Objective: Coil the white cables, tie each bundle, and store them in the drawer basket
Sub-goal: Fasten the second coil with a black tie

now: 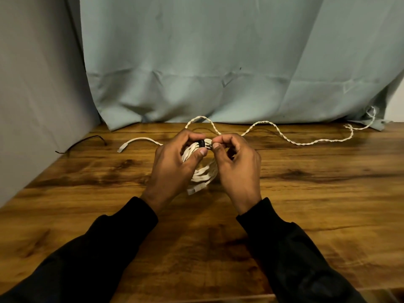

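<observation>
A coiled white cable bundle [203, 171] sits between my hands just above the wooden table [306, 193], its plug end hanging at the bottom. My left hand [175, 165] grips the coil, its fingers curled over a black tie [201, 143] wrapped round the top. My right hand [236, 162] pinches the end of that black tie beside the left thumb. A second, twisted white cable [293, 141] lies loose along the back of the table. Another white cable end with a plug [135, 142] trails out to the left.
A thin black tie [87, 141] lies at the back left by the grey wall. A pale blue cloth [218, 73] hangs behind the table. No drawer or basket is in view.
</observation>
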